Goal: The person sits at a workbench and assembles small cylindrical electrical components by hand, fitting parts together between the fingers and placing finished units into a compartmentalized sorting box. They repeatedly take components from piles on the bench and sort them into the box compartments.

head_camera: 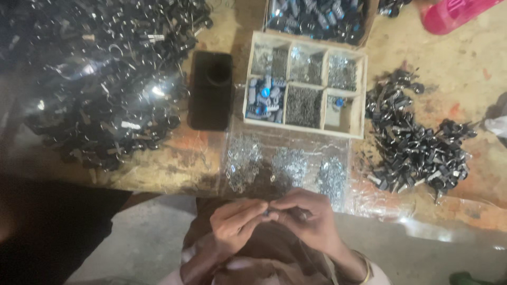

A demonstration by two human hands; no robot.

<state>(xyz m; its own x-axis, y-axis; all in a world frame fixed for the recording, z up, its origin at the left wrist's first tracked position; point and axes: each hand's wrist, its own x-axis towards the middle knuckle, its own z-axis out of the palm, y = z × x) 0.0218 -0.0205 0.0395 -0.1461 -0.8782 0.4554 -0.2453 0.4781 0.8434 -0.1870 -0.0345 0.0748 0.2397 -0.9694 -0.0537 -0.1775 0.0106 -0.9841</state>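
My left hand (235, 224) and my right hand (309, 216) meet just below the table's front edge, fingertips pinched together around a small dark part (272, 211) that is too small to make out. In front of them a clear plastic sheet (288, 166) carries three heaps of small silver metal pieces. Beyond that stands a wooden box with six compartments (305, 84), holding blue-and-black parts and fine silver bits.
A huge heap of black parts (100, 74) covers the table's left. A smaller black heap (417, 140) lies right. A black phone (211, 89) lies left of the box. A carton of dark parts (317, 18) sits behind; a pink bottle (454, 13) lies top right.
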